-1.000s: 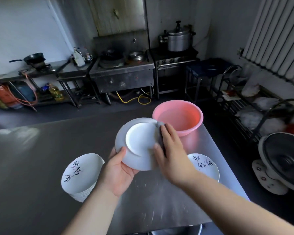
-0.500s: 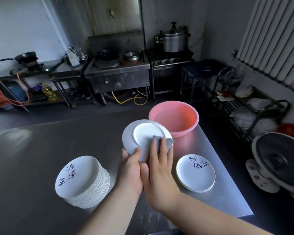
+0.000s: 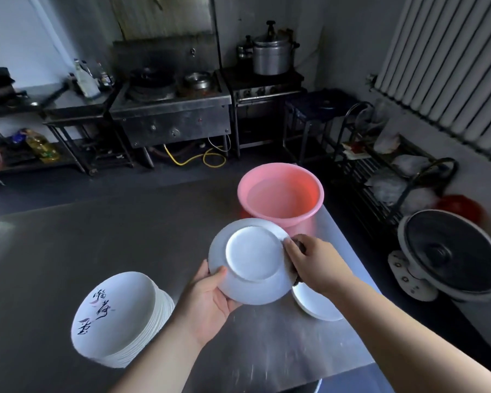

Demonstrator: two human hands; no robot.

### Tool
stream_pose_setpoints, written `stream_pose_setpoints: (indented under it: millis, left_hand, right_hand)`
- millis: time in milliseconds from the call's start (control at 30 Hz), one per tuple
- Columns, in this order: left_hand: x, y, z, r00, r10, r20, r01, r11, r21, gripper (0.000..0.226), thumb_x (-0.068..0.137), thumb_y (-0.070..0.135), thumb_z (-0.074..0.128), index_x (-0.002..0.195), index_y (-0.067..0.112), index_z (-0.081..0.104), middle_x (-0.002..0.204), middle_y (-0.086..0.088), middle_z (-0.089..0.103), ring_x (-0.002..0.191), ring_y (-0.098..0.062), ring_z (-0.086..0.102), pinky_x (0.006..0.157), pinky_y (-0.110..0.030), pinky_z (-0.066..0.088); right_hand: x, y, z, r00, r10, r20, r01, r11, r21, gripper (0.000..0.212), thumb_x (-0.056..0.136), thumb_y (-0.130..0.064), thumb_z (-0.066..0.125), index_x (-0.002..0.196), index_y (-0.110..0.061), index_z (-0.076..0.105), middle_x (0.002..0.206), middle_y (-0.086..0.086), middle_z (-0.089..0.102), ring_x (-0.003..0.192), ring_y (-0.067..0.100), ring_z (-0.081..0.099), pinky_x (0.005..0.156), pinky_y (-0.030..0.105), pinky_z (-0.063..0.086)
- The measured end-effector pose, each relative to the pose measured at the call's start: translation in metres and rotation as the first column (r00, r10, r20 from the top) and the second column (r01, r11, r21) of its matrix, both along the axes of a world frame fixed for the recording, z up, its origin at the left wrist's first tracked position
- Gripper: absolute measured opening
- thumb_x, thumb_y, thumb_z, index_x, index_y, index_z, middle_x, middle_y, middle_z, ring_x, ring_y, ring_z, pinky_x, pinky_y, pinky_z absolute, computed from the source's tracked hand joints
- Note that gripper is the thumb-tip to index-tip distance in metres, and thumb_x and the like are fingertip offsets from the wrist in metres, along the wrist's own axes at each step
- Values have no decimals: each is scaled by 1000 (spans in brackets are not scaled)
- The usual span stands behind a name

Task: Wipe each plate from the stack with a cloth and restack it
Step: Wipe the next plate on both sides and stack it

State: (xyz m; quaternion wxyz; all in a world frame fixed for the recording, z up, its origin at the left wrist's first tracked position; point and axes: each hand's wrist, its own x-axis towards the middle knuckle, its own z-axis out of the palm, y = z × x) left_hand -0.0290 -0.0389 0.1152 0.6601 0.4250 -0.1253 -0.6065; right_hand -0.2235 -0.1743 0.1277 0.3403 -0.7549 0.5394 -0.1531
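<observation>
White round ceramic plate [image 3: 253, 262]: underside up, held above steel table [image 3: 97, 245], near side of pink plastic basin [image 3: 280, 194].
Left hand [image 3: 210, 302]: grips plate's near rim.
Right hand [image 3: 315, 265]: pinches dark cloth [image 3: 298, 248] at plate's right rim.
Tall white plate stack [image 3: 119, 316], left of held plate: judged unwiped.
Low wiped pile [image 3: 315, 304], beneath right hand: few plates. Most work left.

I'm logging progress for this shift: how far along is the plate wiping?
Early on. Done: only a low pile of wiped plates lies on the steel table, half hidden under the right arm. In hand: the left hand holds one plate underside up while the right hand grips a dark cloth at its rim. Left: the tall stack of plates at left.
</observation>
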Motion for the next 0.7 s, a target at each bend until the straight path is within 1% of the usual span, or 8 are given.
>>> stream_pose_setpoints:
  millis: [100, 200, 267, 400, 500, 567, 633, 700]
  left_hand:
    - [16, -5, -20, 996, -81, 30, 78, 993, 88, 49, 96, 13, 55, 144, 23, 57, 134, -9, 70, 109, -26, 73, 75, -43, 63]
    - [25, -10, -39, 979, -203, 34, 196, 968, 157, 44, 101, 11, 50, 143, 23, 57, 125, -8, 73, 98, -24, 73, 68, -37, 61]
    - [27, -15, -45, 957, -290, 28, 281, 943, 180, 45, 99, 11, 51, 143, 23, 57, 124, -9, 73, 96, -25, 72, 62, -36, 59]
    - [20, -31, -59, 898, -434, 75, 412, 887, 207, 56, 91, 14, 65, 145, 27, 55, 136, -12, 68, 110, -30, 70, 67, -38, 59]
    - [2, -48, -67, 887, -449, 112, 409, 874, 264, 48, 102, 33, 58, 150, 31, 50, 139, -4, 68, 123, -26, 66, 92, -43, 54]
    - [-14, -64, -66, 884, -451, 118, 400, 863, 308, 49, 110, 54, 29, 146, 33, 55, 139, 5, 68, 131, -19, 62, 116, -43, 42]
    - [-28, -81, -62, 896, -435, 86, 389, 865, 317, 63, 107, 65, 13, 139, 35, 59, 138, 11, 68, 137, -12, 55, 126, -40, 27]
    - [-40, -96, -66, 911, -404, 83, 359, 876, 322, 69, 104, 72, 17, 147, 31, 52, 147, 12, 61, 145, -9, 44, 129, -35, 15]
  right_hand:
    - [-9, 3, -4, 993, 33, -113, -17, 991, 136, 47, 103, -54, 43, 83, -16, 61, 59, -3, 72, 55, 13, 63, 62, 36, 56]
    - [-18, 7, -7, 995, 29, -91, 6, 934, 357, 42, 105, -46, 47, 83, -12, 60, 62, 6, 74, 47, 20, 51, 44, 24, 39]
    - [-25, 11, -10, 997, 8, -73, 29, 877, 479, 39, 106, -45, 46, 86, -13, 59, 67, 10, 76, 46, 22, 46, 41, 22, 32]
    - [-46, 15, -26, 996, 10, -92, 46, 812, 582, 41, 107, -44, 42, 84, -14, 57, 77, 16, 78, 49, 23, 44, 42, 24, 31]
    - [-63, 12, -37, 991, -52, -120, 114, 789, 603, 57, 107, -55, 30, 88, -10, 60, 82, 16, 78, 53, 26, 48, 45, 26, 35]
    - [-76, 6, -38, 987, -144, -70, 156, 772, 616, 70, 109, -57, 20, 100, -6, 66, 80, 15, 78, 57, 28, 49, 48, 27, 38]
    - [-88, -2, -39, 966, -257, 18, 195, 772, 605, 79, 111, -56, 16, 99, 2, 68, 77, 14, 77, 60, 28, 51, 49, 28, 40]
    - [-100, -10, -45, 933, -338, 121, 211, 789, 578, 73, 112, -53, 22, 92, 1, 67, 75, 12, 77, 60, 26, 51, 49, 29, 37]
